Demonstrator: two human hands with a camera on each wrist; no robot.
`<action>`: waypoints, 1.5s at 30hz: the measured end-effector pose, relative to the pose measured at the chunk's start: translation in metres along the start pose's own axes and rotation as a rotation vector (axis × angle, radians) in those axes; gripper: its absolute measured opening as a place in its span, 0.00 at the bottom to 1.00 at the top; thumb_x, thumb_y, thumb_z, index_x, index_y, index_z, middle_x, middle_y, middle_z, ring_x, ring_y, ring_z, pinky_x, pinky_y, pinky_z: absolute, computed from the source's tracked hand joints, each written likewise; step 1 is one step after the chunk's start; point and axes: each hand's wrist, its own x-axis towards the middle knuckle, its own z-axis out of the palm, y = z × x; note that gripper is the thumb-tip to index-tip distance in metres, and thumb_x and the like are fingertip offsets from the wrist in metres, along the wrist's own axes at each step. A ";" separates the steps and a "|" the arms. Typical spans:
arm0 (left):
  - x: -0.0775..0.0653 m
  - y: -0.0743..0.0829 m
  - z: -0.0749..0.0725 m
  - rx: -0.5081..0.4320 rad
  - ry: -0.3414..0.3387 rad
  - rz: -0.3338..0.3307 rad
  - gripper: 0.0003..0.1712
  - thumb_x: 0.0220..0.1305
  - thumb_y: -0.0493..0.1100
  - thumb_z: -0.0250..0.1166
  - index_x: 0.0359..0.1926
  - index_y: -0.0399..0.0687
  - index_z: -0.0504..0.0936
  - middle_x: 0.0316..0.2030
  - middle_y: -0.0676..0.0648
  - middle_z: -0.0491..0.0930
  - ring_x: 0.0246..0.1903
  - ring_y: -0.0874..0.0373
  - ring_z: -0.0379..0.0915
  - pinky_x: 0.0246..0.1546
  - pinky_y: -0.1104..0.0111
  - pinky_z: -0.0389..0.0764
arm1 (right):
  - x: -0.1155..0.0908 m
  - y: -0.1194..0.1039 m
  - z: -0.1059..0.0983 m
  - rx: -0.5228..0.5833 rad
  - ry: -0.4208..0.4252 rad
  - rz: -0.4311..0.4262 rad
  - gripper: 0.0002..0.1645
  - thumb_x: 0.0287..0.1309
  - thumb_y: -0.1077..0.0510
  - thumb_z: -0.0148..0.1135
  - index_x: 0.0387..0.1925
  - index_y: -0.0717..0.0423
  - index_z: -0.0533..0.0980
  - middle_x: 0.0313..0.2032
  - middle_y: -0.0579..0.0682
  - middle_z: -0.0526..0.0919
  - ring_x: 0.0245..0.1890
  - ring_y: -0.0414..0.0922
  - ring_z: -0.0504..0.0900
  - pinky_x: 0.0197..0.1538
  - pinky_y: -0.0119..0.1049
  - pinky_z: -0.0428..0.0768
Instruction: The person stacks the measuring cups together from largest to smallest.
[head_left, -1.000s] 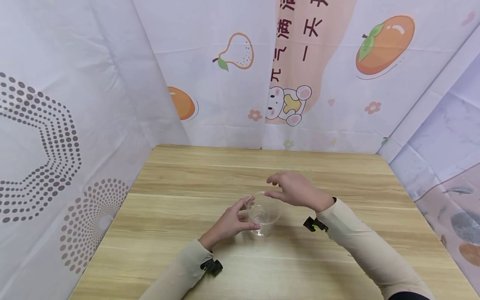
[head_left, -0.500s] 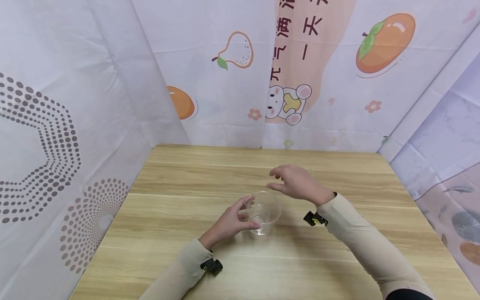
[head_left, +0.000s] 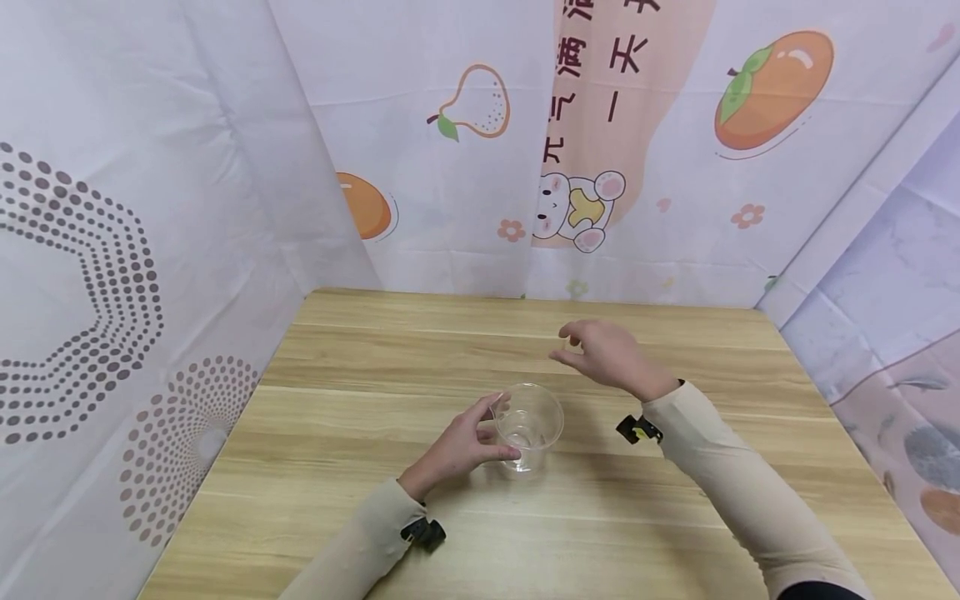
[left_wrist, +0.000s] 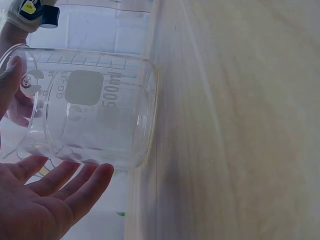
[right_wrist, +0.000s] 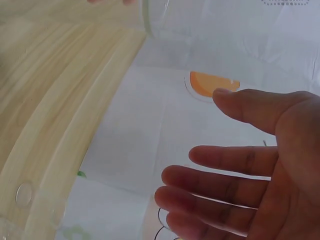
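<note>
My left hand [head_left: 459, 446] grips the side of a clear glass beaker [head_left: 543, 433], which stands upright on the wooden table. In the left wrist view the beaker [left_wrist: 117, 120] bears a "500ml" mark and a graduated scale. A second curved outline shows inside its wall; I cannot tell whether a smaller glass piece is nested there. Beyond the beaker and to its right, my right hand [head_left: 611, 354] hovers over the table, holding nothing. Its thumb and fingers [right_wrist: 220, 187] are spread apart and slightly bent in the right wrist view.
Faint clear glass outlines [right_wrist: 23, 195] show at the lower left of the right wrist view; their kind cannot be made out. The wooden table [head_left: 360, 350] ends at a printed curtain [head_left: 450, 192] behind, with more curtains at both sides.
My right hand has moved from the beaker's rim away, farther back and to the right. The left hand and the beaker have stayed in place.
</note>
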 end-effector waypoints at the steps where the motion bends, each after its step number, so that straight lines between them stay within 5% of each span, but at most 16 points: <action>1: 0.000 0.000 0.000 0.000 0.001 0.002 0.52 0.52 0.50 0.76 0.73 0.52 0.58 0.68 0.40 0.66 0.57 0.37 0.75 0.53 0.56 0.83 | 0.001 0.002 0.000 -0.002 0.005 0.008 0.23 0.62 0.47 0.64 0.46 0.64 0.81 0.36 0.58 0.87 0.35 0.52 0.85 0.38 0.49 0.84; 16: -0.001 0.000 0.001 0.024 0.016 0.030 0.51 0.52 0.49 0.76 0.73 0.51 0.58 0.67 0.42 0.68 0.60 0.38 0.73 0.56 0.54 0.81 | 0.005 0.034 -0.012 0.008 -0.009 0.128 0.27 0.64 0.45 0.60 0.49 0.66 0.79 0.39 0.62 0.85 0.38 0.55 0.84 0.43 0.53 0.82; 45: -0.001 0.003 0.000 0.054 0.025 0.040 0.51 0.52 0.50 0.76 0.73 0.51 0.59 0.68 0.44 0.68 0.66 0.43 0.66 0.60 0.53 0.78 | 0.011 0.079 0.011 0.031 -0.014 0.263 0.31 0.67 0.42 0.55 0.48 0.69 0.78 0.42 0.65 0.84 0.43 0.59 0.83 0.47 0.56 0.80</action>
